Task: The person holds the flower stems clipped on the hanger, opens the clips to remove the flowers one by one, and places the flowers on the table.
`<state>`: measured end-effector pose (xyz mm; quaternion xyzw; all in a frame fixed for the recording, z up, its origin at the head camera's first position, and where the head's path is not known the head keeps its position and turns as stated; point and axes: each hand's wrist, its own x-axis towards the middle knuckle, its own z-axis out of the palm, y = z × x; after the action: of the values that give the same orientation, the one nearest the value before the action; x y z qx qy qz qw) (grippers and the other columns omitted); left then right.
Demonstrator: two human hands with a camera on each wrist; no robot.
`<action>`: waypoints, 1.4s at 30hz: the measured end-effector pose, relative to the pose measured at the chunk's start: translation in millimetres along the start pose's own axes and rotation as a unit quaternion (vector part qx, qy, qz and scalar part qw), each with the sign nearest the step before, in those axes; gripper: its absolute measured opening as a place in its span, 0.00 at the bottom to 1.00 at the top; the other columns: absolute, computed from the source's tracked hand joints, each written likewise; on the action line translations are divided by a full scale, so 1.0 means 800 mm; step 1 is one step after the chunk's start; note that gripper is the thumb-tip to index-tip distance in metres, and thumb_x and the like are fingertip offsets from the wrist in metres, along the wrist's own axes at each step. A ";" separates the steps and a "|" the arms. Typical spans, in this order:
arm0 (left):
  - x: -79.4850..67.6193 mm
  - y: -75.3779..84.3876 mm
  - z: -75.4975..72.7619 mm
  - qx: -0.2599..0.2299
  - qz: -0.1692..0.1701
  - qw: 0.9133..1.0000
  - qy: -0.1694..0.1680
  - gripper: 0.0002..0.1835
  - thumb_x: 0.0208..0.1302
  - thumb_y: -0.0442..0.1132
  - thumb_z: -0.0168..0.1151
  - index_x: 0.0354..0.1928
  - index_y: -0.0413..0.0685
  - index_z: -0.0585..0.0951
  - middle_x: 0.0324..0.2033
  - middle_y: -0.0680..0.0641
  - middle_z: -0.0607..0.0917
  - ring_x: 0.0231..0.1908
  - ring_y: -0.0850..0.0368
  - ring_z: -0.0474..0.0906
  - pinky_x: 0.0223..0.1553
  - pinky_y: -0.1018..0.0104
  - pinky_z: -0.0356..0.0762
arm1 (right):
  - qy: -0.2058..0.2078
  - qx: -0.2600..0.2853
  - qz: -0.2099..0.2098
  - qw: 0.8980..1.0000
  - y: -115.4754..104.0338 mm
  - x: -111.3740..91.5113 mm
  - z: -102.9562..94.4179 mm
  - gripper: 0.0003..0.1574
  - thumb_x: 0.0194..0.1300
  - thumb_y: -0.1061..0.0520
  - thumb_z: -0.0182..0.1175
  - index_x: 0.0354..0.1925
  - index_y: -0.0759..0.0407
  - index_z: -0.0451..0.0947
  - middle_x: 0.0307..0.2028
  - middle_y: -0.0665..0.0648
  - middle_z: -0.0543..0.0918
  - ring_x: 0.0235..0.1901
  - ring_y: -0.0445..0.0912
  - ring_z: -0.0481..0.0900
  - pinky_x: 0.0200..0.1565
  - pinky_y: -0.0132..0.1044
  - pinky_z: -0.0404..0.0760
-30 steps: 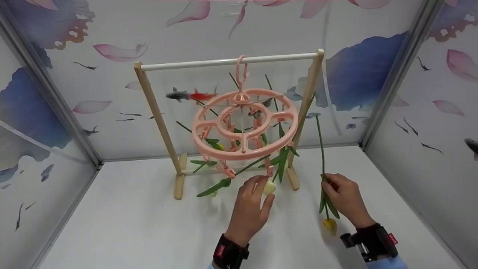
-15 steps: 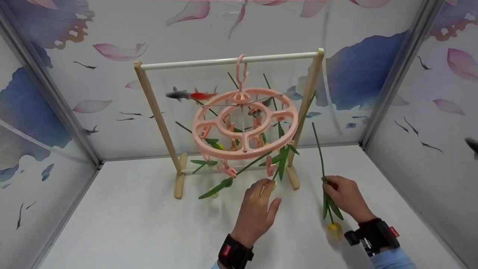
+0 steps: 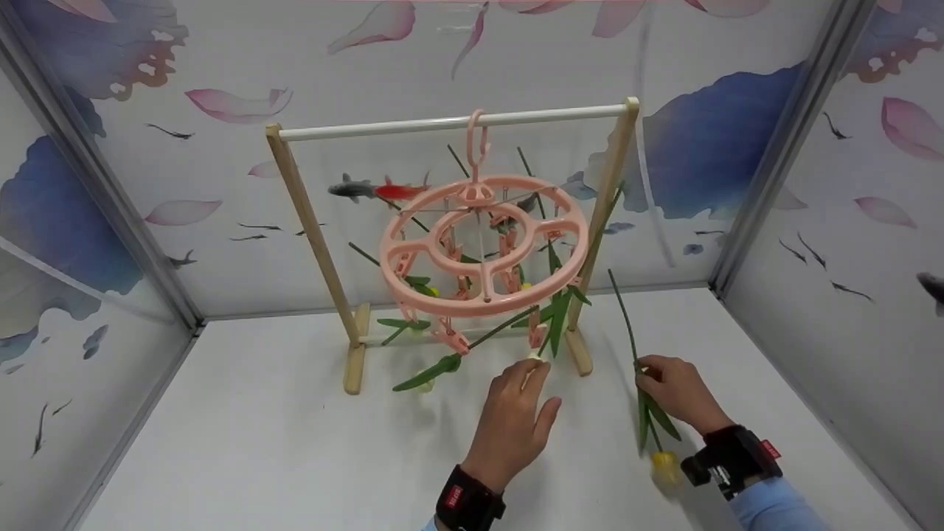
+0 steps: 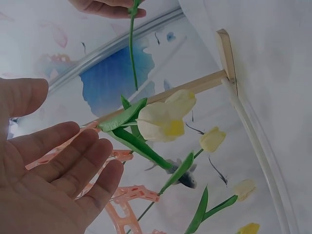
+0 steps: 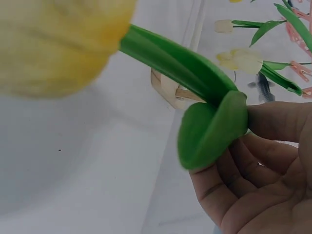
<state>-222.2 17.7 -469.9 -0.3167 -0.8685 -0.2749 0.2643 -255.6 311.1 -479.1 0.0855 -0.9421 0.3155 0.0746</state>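
My right hand [image 3: 682,391] pinches an artificial yellow tulip [image 3: 665,464] by its stem near the leaves; the bloom hangs down and the stem points up. In the right wrist view thumb and fingers close on the green leaves [image 5: 214,131]. My left hand [image 3: 512,420] is held with fingers extended just below the front of a pink round clip hanger [image 3: 483,302]. Its fingertips partly cover a white tulip in the head view. In the left wrist view the fingers are spread beside pale tulips [image 4: 163,119] and pink clips [image 4: 134,192], without gripping them.
The hanger hooks over the white bar [image 3: 383,127] of a wooden stand [image 3: 313,228] on a white table [image 3: 243,442]. Several tulips hang from its clips, with stems sticking out at the back and a green leaf [image 3: 428,372] at front left. Printed panels surround the table.
My right hand has lowered slightly with the yellow tulip, whose stem now leans further left. My left hand has shifted a little right and down, its fingers moving over the white tulip.
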 end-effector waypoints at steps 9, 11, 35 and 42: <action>0.000 -0.001 -0.001 -0.006 -0.006 1.000 -0.011 0.22 0.75 0.43 0.63 0.65 0.40 0.78 0.58 0.44 0.80 0.60 0.51 0.78 0.59 0.54 0.78 | -0.034 0.009 0.015 0.999 0.017 0.006 0.013 0.13 0.68 0.65 0.61 0.47 0.74 0.81 0.34 0.60 0.86 0.33 0.48 0.81 0.34 0.40 0.80; 0.000 -0.001 0.000 -0.010 -0.007 1.000 -0.012 0.22 0.74 0.43 0.64 0.64 0.40 0.78 0.58 0.44 0.80 0.60 0.51 0.78 0.59 0.54 0.78 | -0.040 0.008 0.019 0.999 0.020 0.006 0.016 0.11 0.67 0.65 0.61 0.45 0.73 0.80 0.35 0.61 0.85 0.34 0.50 0.81 0.36 0.42 0.80; 0.002 -0.001 0.000 0.004 -0.013 1.000 -0.023 0.22 0.75 0.44 0.63 0.64 0.40 0.78 0.57 0.44 0.80 0.60 0.51 0.78 0.59 0.55 0.78 | -0.087 -0.023 0.055 0.994 0.040 0.012 0.035 0.09 0.64 0.66 0.62 0.41 0.72 0.80 0.37 0.64 0.82 0.38 0.54 0.81 0.40 0.48 0.82; 0.001 -0.001 -0.001 0.005 -0.011 1.000 -0.022 0.22 0.75 0.44 0.63 0.65 0.40 0.78 0.58 0.43 0.80 0.60 0.51 0.78 0.60 0.55 0.78 | -0.091 -0.021 0.056 0.994 0.043 0.012 0.033 0.09 0.65 0.65 0.62 0.40 0.73 0.79 0.36 0.64 0.81 0.37 0.53 0.80 0.37 0.47 0.82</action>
<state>-223.1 17.1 -468.9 -0.3124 -0.8787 -0.2666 0.2435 -274.3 321.3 -518.2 0.0589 -0.9548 0.2900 -0.0276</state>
